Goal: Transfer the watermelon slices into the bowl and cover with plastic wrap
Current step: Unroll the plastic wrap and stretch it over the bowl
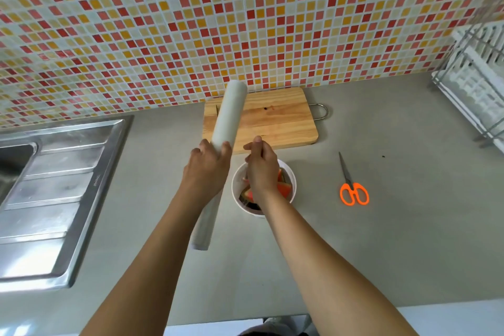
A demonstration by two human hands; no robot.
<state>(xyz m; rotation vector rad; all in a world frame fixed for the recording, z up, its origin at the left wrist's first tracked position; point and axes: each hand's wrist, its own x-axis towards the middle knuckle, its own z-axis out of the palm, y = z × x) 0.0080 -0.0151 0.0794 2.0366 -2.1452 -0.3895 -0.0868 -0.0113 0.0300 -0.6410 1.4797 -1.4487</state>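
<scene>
The left hand [211,163] grips the plastic wrap roll [230,114] around its middle, with the fingers curled over the tube. The roll is long and tilted: its upper end is above the wooden cutting board [278,120], and its lower end comes out under the left forearm, above the grey counter [381,240].

The right hand [260,166] is just beside the roll and directly above the white bowl [237,194]. Its fingertips are drawn together and point toward the roll. It is not possible to tell whether they pinch an edge of film, because no film is visible between them.

The watermelon slices [285,189] are inside the bowl, partly hidden by the right hand and wrist. The bowl stands on the counter, just in front of the cutting board.

Scissors [353,191] with orange handles lie on the counter to the right of the bowl, apart from it. A steel sink [54,185] is at the left, a white dish rack [477,84] is at the far right, and a tiled wall [245,22] is behind the board.
</scene>
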